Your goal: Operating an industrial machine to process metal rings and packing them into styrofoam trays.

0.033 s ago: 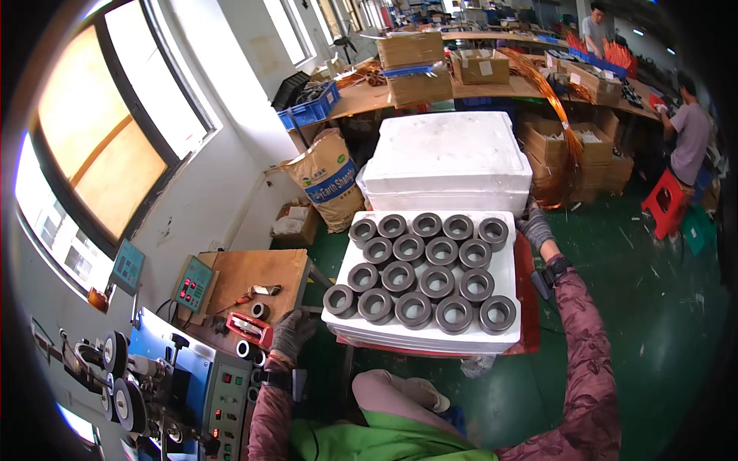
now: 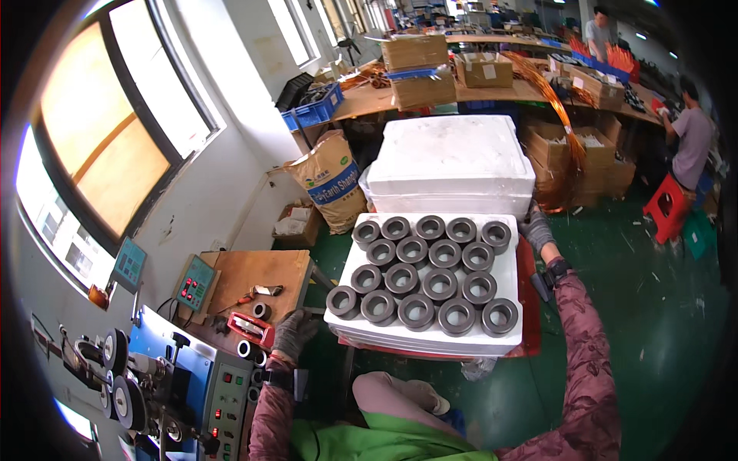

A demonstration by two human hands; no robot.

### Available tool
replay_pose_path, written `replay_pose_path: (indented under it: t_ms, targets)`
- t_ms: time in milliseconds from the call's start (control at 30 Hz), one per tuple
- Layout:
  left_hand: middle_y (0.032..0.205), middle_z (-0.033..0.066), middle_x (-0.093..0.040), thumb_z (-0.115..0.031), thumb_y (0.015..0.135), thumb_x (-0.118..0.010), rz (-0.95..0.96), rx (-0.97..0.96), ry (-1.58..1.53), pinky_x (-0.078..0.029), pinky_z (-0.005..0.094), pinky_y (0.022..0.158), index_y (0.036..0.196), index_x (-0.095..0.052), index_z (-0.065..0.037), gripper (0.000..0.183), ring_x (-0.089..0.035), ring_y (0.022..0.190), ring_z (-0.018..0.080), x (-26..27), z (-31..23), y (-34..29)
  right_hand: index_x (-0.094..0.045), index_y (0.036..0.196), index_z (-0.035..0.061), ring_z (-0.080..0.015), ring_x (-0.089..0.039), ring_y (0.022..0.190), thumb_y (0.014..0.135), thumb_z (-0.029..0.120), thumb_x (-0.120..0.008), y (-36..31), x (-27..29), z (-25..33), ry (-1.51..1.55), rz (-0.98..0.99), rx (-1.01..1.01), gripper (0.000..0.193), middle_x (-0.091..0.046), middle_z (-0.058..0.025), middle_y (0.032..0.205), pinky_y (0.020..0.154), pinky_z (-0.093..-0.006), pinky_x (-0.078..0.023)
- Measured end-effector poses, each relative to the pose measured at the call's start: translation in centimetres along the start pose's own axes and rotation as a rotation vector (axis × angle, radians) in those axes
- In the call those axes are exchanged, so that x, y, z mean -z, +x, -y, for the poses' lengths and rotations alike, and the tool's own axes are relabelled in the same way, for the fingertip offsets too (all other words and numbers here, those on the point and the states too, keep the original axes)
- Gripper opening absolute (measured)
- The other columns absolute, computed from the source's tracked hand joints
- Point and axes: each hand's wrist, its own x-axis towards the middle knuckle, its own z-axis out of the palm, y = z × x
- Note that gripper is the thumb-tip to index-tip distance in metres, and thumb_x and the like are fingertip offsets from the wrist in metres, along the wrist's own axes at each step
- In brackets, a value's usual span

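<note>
Several thick dark-grey rings (image 2: 439, 284) stand in staggered rows on a white foam tray (image 2: 350, 319), which tops a low stack in front of me. At the tray's far right corner is my gloved right hand (image 2: 537, 229), touching the edge; its fingertips are partly hidden there. My gloved left hand (image 2: 295, 335) is at the right edge of the wooden side table (image 2: 244, 280), fingers loosely stretched out and holding nothing visible. Beside it lies a red-framed tool (image 2: 252, 329). A few more rings (image 2: 261, 311) lie near that tool.
Behind the tray stands a closed white foam box (image 2: 452, 157). A machine with black wheels (image 2: 129, 401) and a control box (image 2: 228, 396) is at my left. Beyond are a printed sack (image 2: 332, 184), cartons (image 2: 419, 69) and a person on a red stool (image 2: 669, 206).
The view has shifted very slightly, so the tray and background sit a little lower and farther right. Both hands keep nearly the same places.
</note>
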Motion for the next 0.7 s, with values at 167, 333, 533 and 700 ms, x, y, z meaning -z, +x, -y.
replay_pose_path:
  t_ms: [167, 333, 533, 700]
  targets:
    - [0.104, 0.0127, -0.059, -0.019, 0.09, -0.053, -0.002, 0.16, -0.237, -0.053, 0.0408, 0.079, 0.109, -0.054, -0.001, 0.026, -0.061, 0.095, 0.0315, -1.5, -0.1, 0.1, -0.046, 0.123, 0.005, -0.0325, -0.059, 0.096, 0.064, 0.021, -0.074, 1.4, -3.7, -6.2, 0.18, -0.072, -0.024, 0.067, -0.06, -0.0189, 0.105, 0.084, -0.0392, -0.048]
    - [0.105, 0.0142, -0.059, -0.021, 0.089, -0.054, -0.04, 0.192, -0.216, -0.052, 0.0431, 0.08, 0.109, -0.054, -0.001, 0.028, -0.061, 0.095, 0.033, -0.6, 1.5, 0.3, -0.05, 0.119, 0.004, -0.0316, -0.06, 0.093, 0.07, 0.017, -0.068, 3.3, -5.1, -5.6, 0.156, -0.036, -0.074, 0.054, -0.062, -0.0185, 0.103, 0.083, -0.0382, -0.048]
    - [0.104, 0.0142, -0.06, -0.021, 0.089, -0.055, -0.051, 0.192, -0.242, -0.051, 0.0459, 0.081, 0.111, -0.054, -0.002, 0.028, -0.061, 0.096, 0.0333, 0.6, 2.0, -0.9, -0.052, 0.114, 0.0041, -0.0265, -0.06, 0.096, 0.069, 0.017, -0.072, 4.7, -7.4, -5.4, 0.452, 0.002, -0.303, 0.051, -0.062, -0.0166, 0.107, 0.083, -0.0353, -0.046]
    - [0.105, 0.0148, -0.06, -0.02, 0.089, -0.056, 0.001, 0.129, -0.133, -0.051, 0.0469, 0.081, 0.113, -0.053, -0.002, 0.03, -0.061, 0.097, 0.0339, 0.9, 3.2, -1.5, -0.053, 0.115, 0.0045, -0.0246, -0.059, 0.095, 0.07, 0.017, -0.072, 5.1, -7.7, -10.1, 0.577, 0.049, -0.318, 0.05, -0.062, -0.0144, 0.106, 0.084, -0.0347, -0.046]
